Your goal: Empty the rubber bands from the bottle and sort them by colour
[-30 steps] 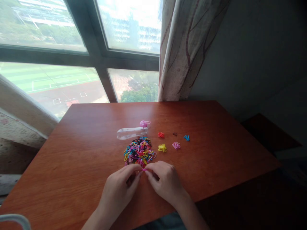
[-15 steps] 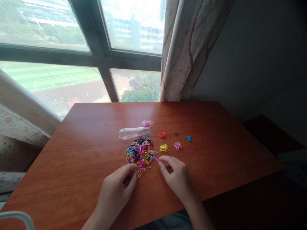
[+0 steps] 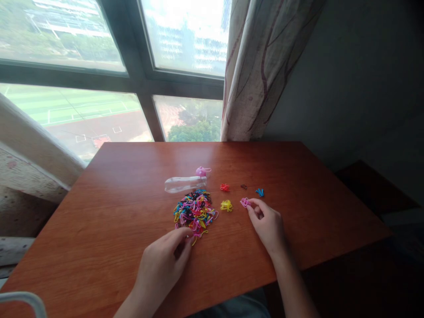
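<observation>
One brown wooden table (image 3: pixel 115 198) spans the lower view, its far edge below a framed window (image 3: pixel 135 79); a patterned curtain (image 3: pixel 251 70) hangs at the window's right side. Left hand (image 3: pixel 165 254): at the near edge of the mixed pile, thumb and forefinger tips drawn close together, beside stray pink and yellow loops. Right hand (image 3: pixel 267 223): well apart from the left, thumb and forefinger tips nearly meeting at the right side of the pink group, touching it. Loops are small in this view, so I cannot tell whether either hand has one pinched. Mixed pile (image 3: pixel 194 210) of small bands: pink, yellow, blue, red and black, heaped on the table ahead of the left hand. Clear bottle (image 3: pixel 182 184): on its side just behind the pile, mouth to the right. Pink cap (image 3: pixel 200 171): thin loop attached, just behind the bottle's mouth. Sorted bands, right of the pile: yellow group (image 3: pixel 227 205) nearest it; pink group (image 3: pixel 244 202) right of the yellow; red group (image 3: pixel 225 187) behind the yellow; blue group (image 3: pixel 260 192) farthest right. Smallest item: dark band (image 3: pixel 244 186), lying behind the pink group, between red and blue
</observation>
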### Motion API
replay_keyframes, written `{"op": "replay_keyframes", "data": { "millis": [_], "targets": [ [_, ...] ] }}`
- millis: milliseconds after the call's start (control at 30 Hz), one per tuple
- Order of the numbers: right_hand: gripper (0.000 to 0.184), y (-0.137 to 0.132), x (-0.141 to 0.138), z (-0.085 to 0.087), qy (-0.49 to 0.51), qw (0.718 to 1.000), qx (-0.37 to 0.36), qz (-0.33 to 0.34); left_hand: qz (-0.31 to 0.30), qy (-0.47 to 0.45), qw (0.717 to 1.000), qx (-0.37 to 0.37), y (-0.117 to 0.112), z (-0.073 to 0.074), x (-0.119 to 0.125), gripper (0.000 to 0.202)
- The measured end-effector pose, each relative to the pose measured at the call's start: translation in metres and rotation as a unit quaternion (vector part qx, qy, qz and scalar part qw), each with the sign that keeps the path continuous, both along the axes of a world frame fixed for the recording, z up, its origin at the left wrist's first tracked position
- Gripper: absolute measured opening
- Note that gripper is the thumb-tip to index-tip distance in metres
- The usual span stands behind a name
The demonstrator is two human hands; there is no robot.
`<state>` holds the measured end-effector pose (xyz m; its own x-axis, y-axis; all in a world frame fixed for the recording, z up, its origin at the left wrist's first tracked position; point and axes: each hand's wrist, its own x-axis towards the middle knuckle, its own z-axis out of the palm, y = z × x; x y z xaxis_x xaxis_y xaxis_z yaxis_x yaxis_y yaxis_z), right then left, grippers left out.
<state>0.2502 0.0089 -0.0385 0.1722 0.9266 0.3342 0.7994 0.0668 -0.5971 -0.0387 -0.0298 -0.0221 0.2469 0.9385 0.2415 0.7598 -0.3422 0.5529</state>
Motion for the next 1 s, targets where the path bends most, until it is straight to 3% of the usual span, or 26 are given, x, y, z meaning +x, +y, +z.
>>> {"op": "replay_keyframes", "data": {
  "millis": [300, 500, 733, 1000],
  "targets": [
    [0.022, -0.014, -0.025, 0.003, -0.002, 0.999, 0.015, 0.052, 0.015, 0.0, 1.0, 0.02, 0.002, 0.002, 0.002, 0.015],
    [0.018, -0.023, -0.048, 0.004, -0.013, 0.994, 0.003, 0.109, 0.037, 0.052, 0.997, 0.036, -0.007, 0.003, 0.0, 0.016],
    [0.016, -0.025, -0.051, 0.005, -0.019, 0.991, -0.002, 0.131, -0.001, 0.116, 0.991, 0.06, -0.012, 0.005, 0.004, 0.016],
    [0.016, -0.027, -0.053, 0.007, -0.015, 0.989, -0.012, 0.144, -0.009, 0.081, 0.993, 0.081, -0.009, 0.004, -0.001, 0.019]
  ]
}}
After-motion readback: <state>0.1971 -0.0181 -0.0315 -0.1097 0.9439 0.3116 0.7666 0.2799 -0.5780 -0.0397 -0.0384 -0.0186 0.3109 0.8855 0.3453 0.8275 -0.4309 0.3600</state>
